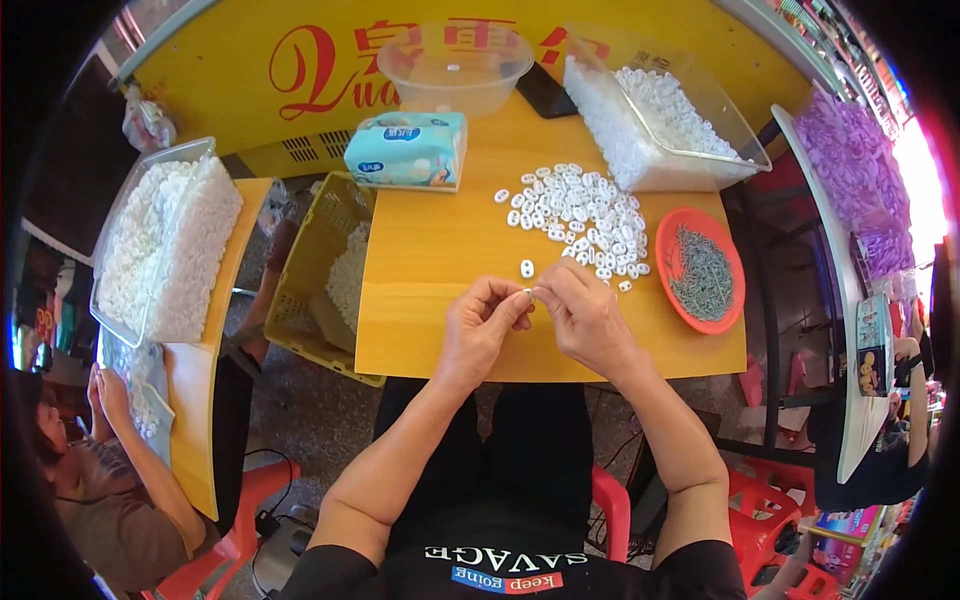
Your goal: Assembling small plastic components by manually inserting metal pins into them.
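Over the near part of the table (420,290), my two hands meet fingertip to fingertip. My left hand (476,325) pinches a small white plastic piece (529,291), mostly covered by the fingers. The fingers of my right hand (590,318) are pinched against it; what they hold is too small to make out. Just beyond my fingertips lies a single white oval piece with two holes (527,268). A loose pile of similar white oval pieces (575,205) spreads behind it. To the right, an orange-red bowl (738,285) holds many small grey metal screws or pins (703,275).
At the back stand a clear round tub (455,85), a tissue pack (408,150), a dark phone-like slab (546,92) and a clear bin of white pieces (720,172). A yellow crate (290,320) sits left of the table. Another person (130,480) works at the left table.
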